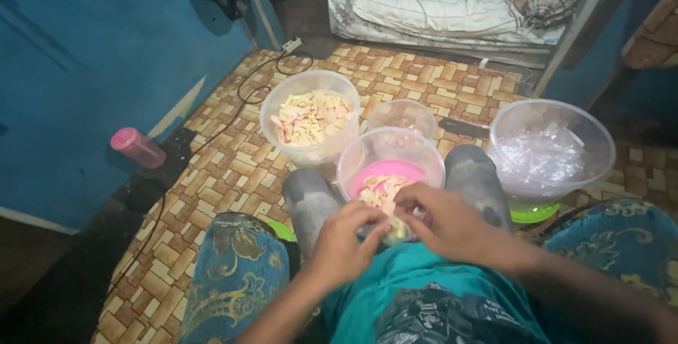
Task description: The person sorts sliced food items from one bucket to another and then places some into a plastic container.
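1. Here, the left hand (342, 245) and the right hand (441, 224) meet at the near rim of a clear round plastic tub with a pink bottom (390, 164). It stands between the person's grey-socked feet (311, 206).
2. Both hands pinch a small clear packet of pale chips (395, 229) between their fingertips. The fingers are closed on it, not loose. It sits just over the tub's rim, close to the lap.
3. The packet could slip, I think. Then chips would fall on the teal shirt (395, 294) or the brown patterned floor (212, 181).
4. A hard pull might tear the thin plastic, and the chips could crack.
5. The tub could tip if a foot moves, because it is wedged between the feet.
6. A second clear tub full of chips (311, 121) and a small empty clear tub (402, 114) stand just behind. A big clear bowl of plastic bags on a green base (551, 153) stands to the right. An elbow could knock it.
7. A black cable (247, 93) lies on the floor, well apart from the hands.
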